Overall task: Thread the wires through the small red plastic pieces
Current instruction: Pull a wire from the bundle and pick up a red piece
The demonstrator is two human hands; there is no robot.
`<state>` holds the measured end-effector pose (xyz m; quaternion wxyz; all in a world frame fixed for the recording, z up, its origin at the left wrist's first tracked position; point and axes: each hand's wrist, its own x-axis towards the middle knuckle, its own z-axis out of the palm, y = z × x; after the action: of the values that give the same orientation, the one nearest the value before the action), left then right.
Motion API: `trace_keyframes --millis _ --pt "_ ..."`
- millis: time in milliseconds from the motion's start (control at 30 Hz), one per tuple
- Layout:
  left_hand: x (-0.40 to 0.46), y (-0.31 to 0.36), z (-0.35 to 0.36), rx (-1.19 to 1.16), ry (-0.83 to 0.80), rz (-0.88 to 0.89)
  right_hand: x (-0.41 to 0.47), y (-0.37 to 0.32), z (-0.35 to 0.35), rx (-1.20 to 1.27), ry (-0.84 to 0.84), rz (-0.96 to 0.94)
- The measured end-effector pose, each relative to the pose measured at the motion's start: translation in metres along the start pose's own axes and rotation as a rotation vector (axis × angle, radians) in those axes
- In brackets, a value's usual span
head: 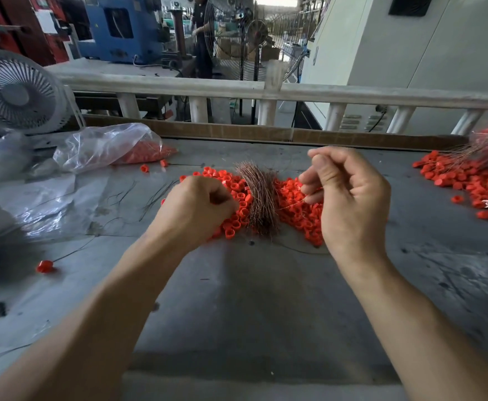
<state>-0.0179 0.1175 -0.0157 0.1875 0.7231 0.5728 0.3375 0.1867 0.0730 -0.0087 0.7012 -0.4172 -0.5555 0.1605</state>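
Because stock sits within reach, I log: wire bundle (261,198) between my hands on the worktop (265,299), red pieces (294,209) heaped around it. Right hand (349,195) pinches one wire (292,204), ready for feeding. Left hand (199,204) curled, apparently gripping a piece.

left hand (200,204): fingers curled over the left part of the red pieces, pinching something small that cannot be made out
right hand (349,195): raised above the pile, fingers pinching a thin wire (292,204) that runs left toward the bundle
wire bundle (258,198): coppery strands lying across the middle of the red pieces (297,209)
bench (251,299): grey, scuffed
plastic bag (106,146): far left, holding more red pieces
second red pile (468,183): far right
fan (17,91): back left
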Motion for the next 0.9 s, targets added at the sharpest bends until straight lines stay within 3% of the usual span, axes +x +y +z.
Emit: trace_keyframes --millis 100,267,633,800,900 --pt "0.001 -0.003 -0.003 0.149 -0.138 -0.014 0.002 -0.003 -0.004 0.038 0.071 0.025" --pt "-0.001 -0.002 -0.004 0.277 -0.174 -0.006 0.005 0.002 -0.007 0.097 0.118 0.114" --pt "-0.007 0.004 -0.003 0.384 -0.193 0.088 0.001 0.009 -0.001 0.054 -0.024 0.287" --pt "-0.007 0.003 -0.001 0.304 -0.208 0.116 -0.003 0.010 -0.001 -0.025 -0.101 0.269" --pt "-0.004 0.007 0.003 -0.009 -0.104 0.095 -0.003 0.008 0.000 -0.054 -0.124 0.260"
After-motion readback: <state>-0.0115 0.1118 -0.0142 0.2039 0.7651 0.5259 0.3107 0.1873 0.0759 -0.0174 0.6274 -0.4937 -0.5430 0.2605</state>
